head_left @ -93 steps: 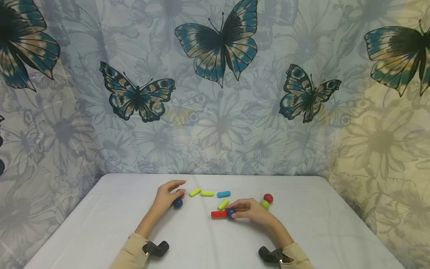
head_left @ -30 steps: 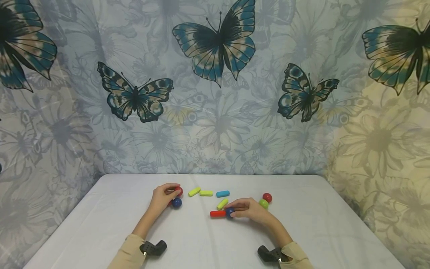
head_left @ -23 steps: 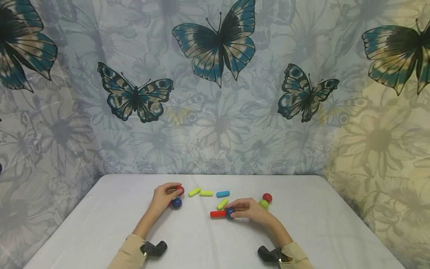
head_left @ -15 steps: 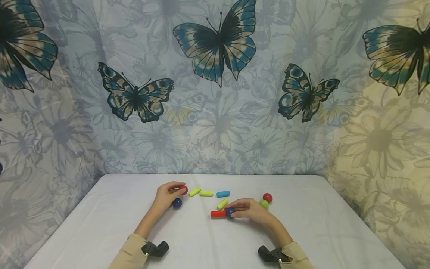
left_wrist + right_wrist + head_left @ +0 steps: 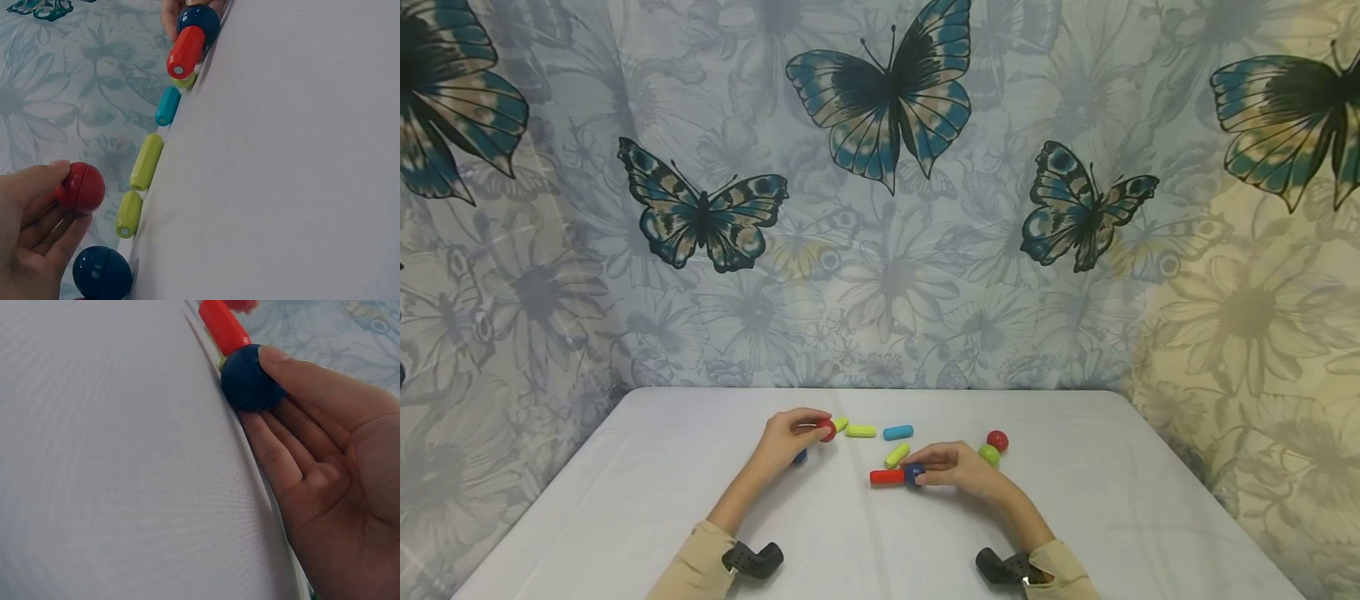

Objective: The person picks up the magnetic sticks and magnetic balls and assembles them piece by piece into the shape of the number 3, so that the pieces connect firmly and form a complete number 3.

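My left hand (image 5: 786, 439) pinches a red ball (image 5: 82, 188) between thumb and fingers, in front of a yellow-green rod (image 5: 129, 214). A dark blue ball (image 5: 102, 273) lies just below that hand; in the head view the hand partly hides it. My right hand (image 5: 958, 468) pinches another dark blue ball (image 5: 251, 378) at the table's middle. A red rod (image 5: 887, 477) is joined end-on to this ball and points left. Its free end shows a pale round spot in the left wrist view.
On the white table (image 5: 880, 550) lie a second yellow-green rod (image 5: 861, 432), a third yellow-green rod (image 5: 897, 455) and a light blue rod (image 5: 898, 432). Right of my right hand sit a red ball (image 5: 997, 441) and a green ball (image 5: 989, 455). Behind hangs butterfly-patterned cloth (image 5: 895, 317).
My left hand has taken hold of the red ball and moved it right, away from the blue ball toward the yellow-green rods. The right hand, its blue ball and red rod stay still.
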A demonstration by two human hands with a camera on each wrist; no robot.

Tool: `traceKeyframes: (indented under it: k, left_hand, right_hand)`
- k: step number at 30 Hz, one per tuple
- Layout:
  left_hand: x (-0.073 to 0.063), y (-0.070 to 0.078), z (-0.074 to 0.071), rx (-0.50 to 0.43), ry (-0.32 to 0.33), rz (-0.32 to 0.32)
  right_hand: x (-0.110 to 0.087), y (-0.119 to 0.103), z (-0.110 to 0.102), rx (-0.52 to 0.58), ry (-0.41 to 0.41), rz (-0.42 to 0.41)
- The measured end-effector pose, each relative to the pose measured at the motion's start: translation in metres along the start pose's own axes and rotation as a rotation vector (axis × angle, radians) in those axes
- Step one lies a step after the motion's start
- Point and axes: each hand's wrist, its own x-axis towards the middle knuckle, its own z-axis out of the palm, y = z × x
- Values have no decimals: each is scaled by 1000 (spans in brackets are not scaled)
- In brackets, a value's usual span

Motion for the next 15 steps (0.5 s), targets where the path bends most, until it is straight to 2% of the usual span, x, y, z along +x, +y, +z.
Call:
traceKeyframes:
  k: [6, 15]
  left_hand:
    - [1, -5, 6, -24, -78, -3]
    - [0, 0, 11, 24, -138, 24]
  right_hand:
    - [-1, -1, 1, 5, 2, 5]
    - [-2, -4, 2, -7, 22, 47]
